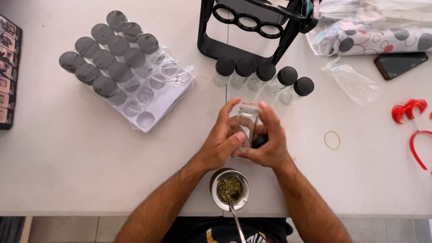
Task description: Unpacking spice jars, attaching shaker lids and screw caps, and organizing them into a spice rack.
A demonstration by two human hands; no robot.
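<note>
- At the middle of the white table (67, 171), the left hand (220, 141) and right hand (270, 144) both wrap a small clear glass jar (246, 123), uncapped, its mouth pointing away.
- The right hand's palm also hides something dark, likely the jar's cap (259, 141).
- Just below the wrists sits a metal cup of green herb (229, 189) with a metal straw.
- Beyond the fingers, five black-capped jars (263, 76) line up before a black rack (245, 31).
- Further left lies a plastic-wrapped pack of jars (121, 63); a rubber band (332, 140) lies to the right.
</note>
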